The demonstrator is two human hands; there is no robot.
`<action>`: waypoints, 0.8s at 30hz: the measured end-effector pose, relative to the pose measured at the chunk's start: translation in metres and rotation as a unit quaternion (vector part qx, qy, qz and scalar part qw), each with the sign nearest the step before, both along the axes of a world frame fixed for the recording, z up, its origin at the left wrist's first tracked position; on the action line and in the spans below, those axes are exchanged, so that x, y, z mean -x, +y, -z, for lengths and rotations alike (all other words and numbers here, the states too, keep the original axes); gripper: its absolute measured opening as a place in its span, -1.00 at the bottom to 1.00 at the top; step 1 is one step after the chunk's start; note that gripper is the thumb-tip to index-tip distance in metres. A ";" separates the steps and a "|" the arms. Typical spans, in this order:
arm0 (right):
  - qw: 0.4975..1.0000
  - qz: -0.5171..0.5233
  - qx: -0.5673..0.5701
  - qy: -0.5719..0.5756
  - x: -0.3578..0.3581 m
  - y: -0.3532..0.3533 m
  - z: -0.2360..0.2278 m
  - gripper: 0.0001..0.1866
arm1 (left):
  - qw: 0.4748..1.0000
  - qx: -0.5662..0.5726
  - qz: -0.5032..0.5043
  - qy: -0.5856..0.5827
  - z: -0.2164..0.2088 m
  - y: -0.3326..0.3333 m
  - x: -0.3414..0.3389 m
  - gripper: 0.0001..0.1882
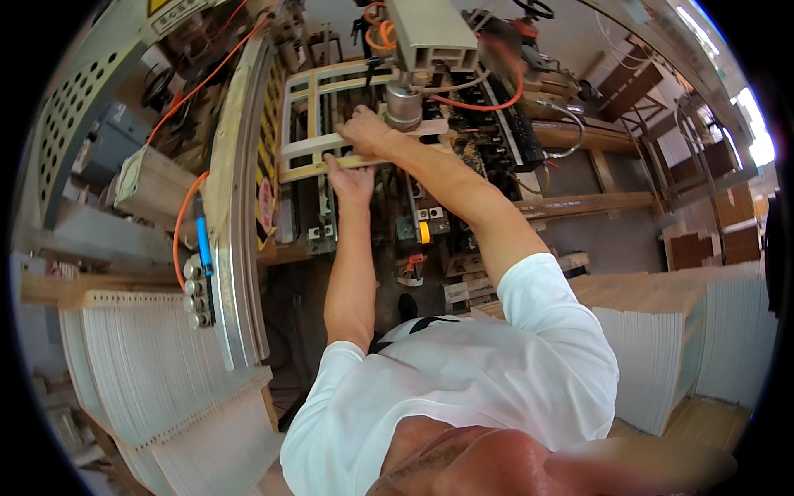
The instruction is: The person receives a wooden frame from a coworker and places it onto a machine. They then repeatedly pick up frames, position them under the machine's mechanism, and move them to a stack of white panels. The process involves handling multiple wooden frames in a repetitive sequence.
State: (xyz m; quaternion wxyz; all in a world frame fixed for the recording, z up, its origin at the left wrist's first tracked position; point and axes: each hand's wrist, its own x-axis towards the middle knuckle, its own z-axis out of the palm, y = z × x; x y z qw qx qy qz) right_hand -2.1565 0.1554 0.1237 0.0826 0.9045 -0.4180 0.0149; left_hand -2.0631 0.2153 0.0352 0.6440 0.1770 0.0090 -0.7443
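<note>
My left hand (353,179) grips the near bare-wood strip (301,173) from the near side, thumb up over its edge. Farther out, my right hand (366,132) is closed over a white-faced strip (309,147) that lies parallel to it; its fingertips are partly hidden. Both strips lie across a machine bed, alongside a slatted wooden frame (314,107). A round metal cylinder (404,107) hangs from the machine head (432,37) just right of my right hand, close above the white-faced strip's right part.
A long metal rail (236,215) with black-yellow striping runs along the left. Stacks of white-edged panels (149,364) stand at lower left, more panels (641,355) at right. An orange hose (488,106) loops beside the machine head. Wood shavings (470,153) lie on the bed.
</note>
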 end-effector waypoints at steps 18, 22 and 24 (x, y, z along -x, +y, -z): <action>0.994 0.086 -0.047 0.041 -0.018 -0.006 0.003 -0.83 | 0.992 -0.038 0.115 0.030 -0.033 0.369 -0.089 -0.63; 0.988 0.123 -0.079 0.043 -0.022 -0.006 0.001 -0.67 | 0.993 -0.080 0.077 0.026 -0.040 0.429 -0.124 -0.64; 0.988 0.130 -0.083 0.024 -0.024 -0.005 0.003 -0.66 | 0.995 -0.080 0.059 -0.005 -0.035 0.446 -0.137 -0.65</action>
